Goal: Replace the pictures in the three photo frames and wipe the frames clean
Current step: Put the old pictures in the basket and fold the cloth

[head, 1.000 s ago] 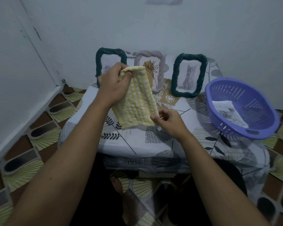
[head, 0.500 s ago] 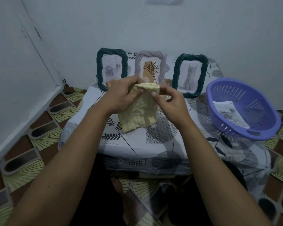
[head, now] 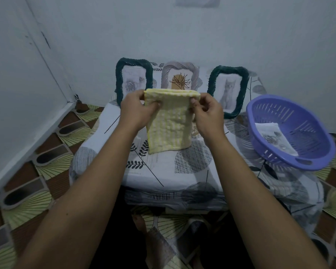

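Note:
A folded yellow-and-white cloth (head: 169,123) hangs above the low table. My left hand (head: 137,111) pinches its top left corner and my right hand (head: 208,113) pinches its top right corner. Behind the cloth, three photo frames lean against the wall. The left dark green frame (head: 133,78) shows roses. The middle grey frame (head: 179,76) shows a plant drawing, and the cloth hides its lower part. The right dark green frame (head: 229,90) shows a cat.
A purple plastic basket (head: 291,133) sits tilted at the table's right edge with a rose picture (head: 273,136) inside. The table carries a leaf-patterned cover (head: 163,171). Walls close in at the left and back. Patterned floor tiles surround the table.
My right hand rose from the cloth's lower edge to its top, folding the cloth in half. Both hands then spread apart, stretching the folded top edge flat.

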Demonstrator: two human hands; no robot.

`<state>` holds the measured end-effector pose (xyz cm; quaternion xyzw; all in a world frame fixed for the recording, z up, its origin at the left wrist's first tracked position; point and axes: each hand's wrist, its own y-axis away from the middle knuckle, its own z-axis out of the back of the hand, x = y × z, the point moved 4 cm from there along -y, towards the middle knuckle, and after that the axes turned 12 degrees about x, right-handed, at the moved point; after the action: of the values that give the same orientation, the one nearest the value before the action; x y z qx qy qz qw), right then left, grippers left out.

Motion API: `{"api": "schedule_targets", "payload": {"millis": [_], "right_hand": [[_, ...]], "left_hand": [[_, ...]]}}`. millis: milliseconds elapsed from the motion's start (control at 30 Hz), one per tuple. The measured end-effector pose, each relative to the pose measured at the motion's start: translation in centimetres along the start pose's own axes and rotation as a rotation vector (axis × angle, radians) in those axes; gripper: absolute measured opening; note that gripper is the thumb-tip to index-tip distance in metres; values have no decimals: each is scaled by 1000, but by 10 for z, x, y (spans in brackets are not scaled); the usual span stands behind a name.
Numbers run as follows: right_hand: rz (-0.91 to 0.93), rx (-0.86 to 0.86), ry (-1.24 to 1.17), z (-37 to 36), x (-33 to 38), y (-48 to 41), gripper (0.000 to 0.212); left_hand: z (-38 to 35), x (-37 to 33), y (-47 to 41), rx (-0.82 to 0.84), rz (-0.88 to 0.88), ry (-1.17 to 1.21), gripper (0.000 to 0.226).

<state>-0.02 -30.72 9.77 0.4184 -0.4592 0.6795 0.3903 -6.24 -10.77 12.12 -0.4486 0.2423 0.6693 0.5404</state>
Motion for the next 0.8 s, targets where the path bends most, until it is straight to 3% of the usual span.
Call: {"api": "schedule_targets", "payload": {"millis": [133,233,333,600,700,800], "right_hand": [[57,-2,-68,3,12,-11,17],[74,-2,-91,8,14,-11,18],[54,26,-74,12,2,1,13],[-182,265,19,14,-54,42,16],[-263,338,19,14,-67,52,19],[-331,346,-20,14,-71,57,16]], "left_hand": [[-3,-10,-10,-76,-47,71,13],[-6,-4,-13,-44,-78,274,17],[-15,11,-6,17,-96,317,18],[-51,63,40,520,-23,177,17],[-60,72,50,632,31,208,22],[-63,74,50,645,98,406,19]]}}
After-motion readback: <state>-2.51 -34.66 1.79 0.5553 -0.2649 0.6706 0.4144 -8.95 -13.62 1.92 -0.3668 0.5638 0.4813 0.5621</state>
